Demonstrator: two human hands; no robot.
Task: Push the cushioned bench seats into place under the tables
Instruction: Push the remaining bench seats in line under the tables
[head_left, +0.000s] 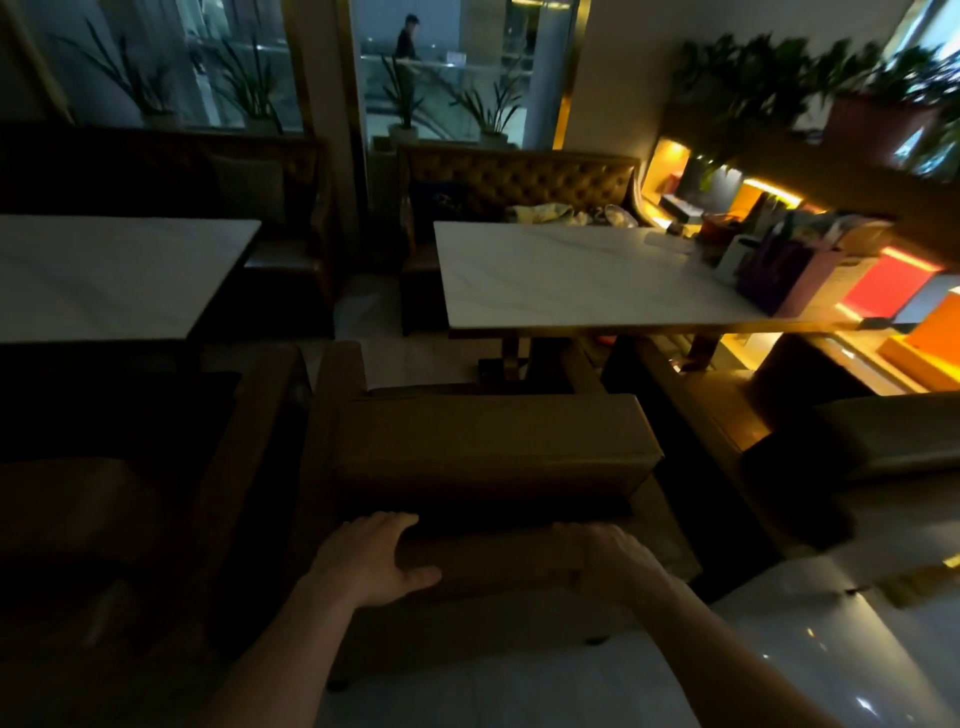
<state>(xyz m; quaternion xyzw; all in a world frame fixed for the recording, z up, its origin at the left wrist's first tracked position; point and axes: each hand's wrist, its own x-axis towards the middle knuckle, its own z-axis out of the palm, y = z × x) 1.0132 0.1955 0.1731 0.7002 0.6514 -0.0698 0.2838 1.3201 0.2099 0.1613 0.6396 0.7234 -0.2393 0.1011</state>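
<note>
We curl our left hand (371, 558) and right hand (610, 564), fingers wrapped over the backrest top, on the bench seat (483, 457) at six o'clock, ready to shove it toward the table (576, 280) at twelve.

No legible text anywhere; dim, perhaps too blurred

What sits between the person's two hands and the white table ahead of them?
In the head view, the tan seat cushion of the bench fills that stretch. The left hand and right hand rest on the bench's backrest, with the white table beyond.
</note>
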